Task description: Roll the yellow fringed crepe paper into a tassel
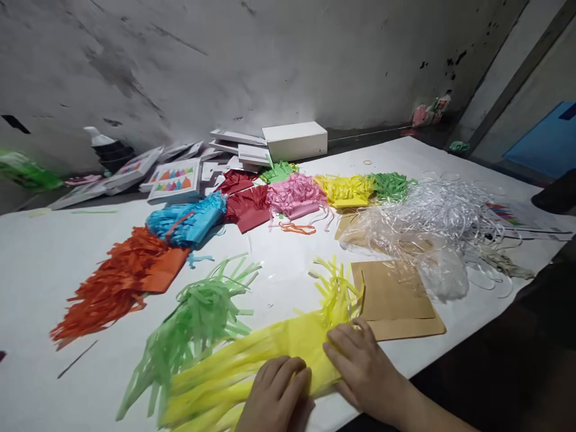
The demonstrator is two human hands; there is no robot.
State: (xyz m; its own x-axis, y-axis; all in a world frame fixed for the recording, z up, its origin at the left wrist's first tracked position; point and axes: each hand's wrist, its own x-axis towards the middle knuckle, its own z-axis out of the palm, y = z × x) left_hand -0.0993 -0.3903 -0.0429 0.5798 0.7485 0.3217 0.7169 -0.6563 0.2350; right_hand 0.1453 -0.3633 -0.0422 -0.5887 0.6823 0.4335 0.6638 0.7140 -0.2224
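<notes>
Lying across the near edge of the white table point(279, 264), the yellow fringed paper point(292, 345) is being touched by both hands. Left hand point(274, 390): fingers bending loosely, resting on the sheet's near side; whether it is pinching any paper, cannot tell. Right hand point(355, 360): curling partly closed, gripping the sheet's right edge, thumb hidden. Strips are trailing toward the left and also fanning out at the far right end. Pale green fringe point(193, 324) is lying just beside, on the left; brown cardboard point(396, 294) is sitting near the right hand. Orange fringe point(130, 270) is resting farther left.
</notes>
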